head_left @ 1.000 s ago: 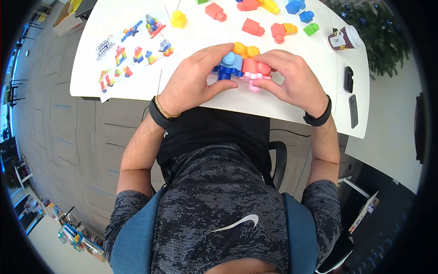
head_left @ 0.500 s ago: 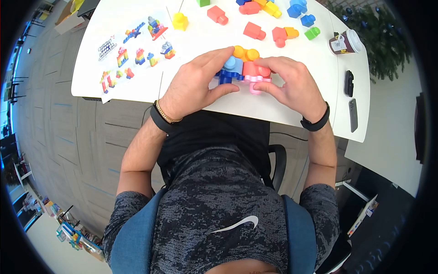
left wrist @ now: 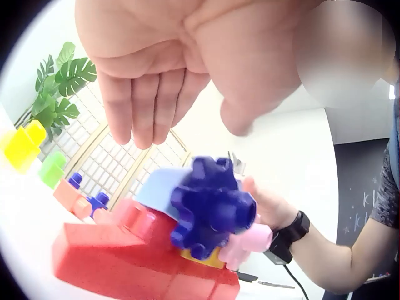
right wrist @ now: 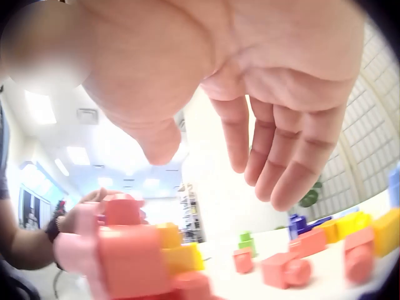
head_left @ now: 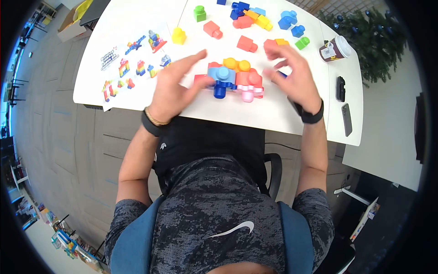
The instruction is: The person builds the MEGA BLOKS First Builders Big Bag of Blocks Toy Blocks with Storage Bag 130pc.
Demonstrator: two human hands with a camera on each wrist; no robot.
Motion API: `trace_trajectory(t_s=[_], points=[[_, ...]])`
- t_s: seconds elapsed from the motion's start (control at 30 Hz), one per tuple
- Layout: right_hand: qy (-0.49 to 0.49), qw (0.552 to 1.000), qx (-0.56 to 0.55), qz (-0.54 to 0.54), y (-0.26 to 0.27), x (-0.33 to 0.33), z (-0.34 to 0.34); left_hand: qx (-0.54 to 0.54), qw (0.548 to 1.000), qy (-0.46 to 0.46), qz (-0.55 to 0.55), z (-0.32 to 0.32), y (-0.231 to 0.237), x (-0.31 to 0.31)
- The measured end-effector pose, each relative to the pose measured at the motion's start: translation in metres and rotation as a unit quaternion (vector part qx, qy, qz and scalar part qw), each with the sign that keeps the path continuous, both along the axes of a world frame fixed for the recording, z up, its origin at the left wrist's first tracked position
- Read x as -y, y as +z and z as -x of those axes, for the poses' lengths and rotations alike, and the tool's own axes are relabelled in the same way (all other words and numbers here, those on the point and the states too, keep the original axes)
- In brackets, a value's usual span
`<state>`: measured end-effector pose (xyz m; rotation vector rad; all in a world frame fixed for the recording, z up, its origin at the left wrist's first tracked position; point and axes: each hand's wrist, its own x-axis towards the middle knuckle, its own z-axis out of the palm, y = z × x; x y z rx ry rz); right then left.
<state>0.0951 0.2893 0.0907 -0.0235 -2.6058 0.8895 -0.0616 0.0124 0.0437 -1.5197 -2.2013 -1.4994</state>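
Observation:
Near the table's front edge stands a block build, with a light blue block (head_left: 221,73), a dark blue gear piece (head_left: 219,90), a red block (head_left: 249,79), a pink gear piece (head_left: 247,94) and yellow knobs on top (head_left: 236,64). To its left is the left hand (head_left: 175,86), fingers extended, holding nothing; its thumb tip looks close to the build. On the other side the right hand (head_left: 296,80) hovers with fingers spread and empty. The left wrist view shows the dark blue gear (left wrist: 212,206) below the palm; the right wrist view shows the pink gear (right wrist: 84,250).
Loose blocks lie beyond the build, among them a red block (head_left: 247,44), a yellow block (head_left: 179,36) and a green block (head_left: 200,13). A printed sheet (head_left: 132,68) lies left. At right are a paper cup (head_left: 335,49), a black object (head_left: 341,89) and a phone (head_left: 347,119).
Both hands have let go of the build and moved apart, the left one leftward and the right one rightward. The build now stands uncovered between them.

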Motion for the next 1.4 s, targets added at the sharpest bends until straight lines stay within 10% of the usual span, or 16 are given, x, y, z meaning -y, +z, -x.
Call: trace_trajectory(t_s=[0.2,0.47,0.8,1.0,1.4], points=[[-0.233,0.968,0.013,-0.095,-0.043,-0.128,0.018,0.03,0.991,0.127,0.003,0.074,0.0,0.012],[-0.298,0.926,0.039,-0.227,-0.072,-0.175,0.023,-0.04,0.971,0.17,0.163,0.127,-0.015,-0.006],[-0.262,0.926,0.006,-0.271,-0.085,-0.155,0.021,0.026,0.945,0.108,0.307,0.125,-0.018,-0.021],[-0.053,0.977,0.089,-0.187,-0.074,-0.122,0.032,0.07,0.958,0.075,0.266,0.104,-0.016,-0.032],[-0.125,0.988,0.015,-0.085,-0.065,-0.116,0.059,-0.012,0.98,-0.04,0.193,0.127,0.019,-0.082]])
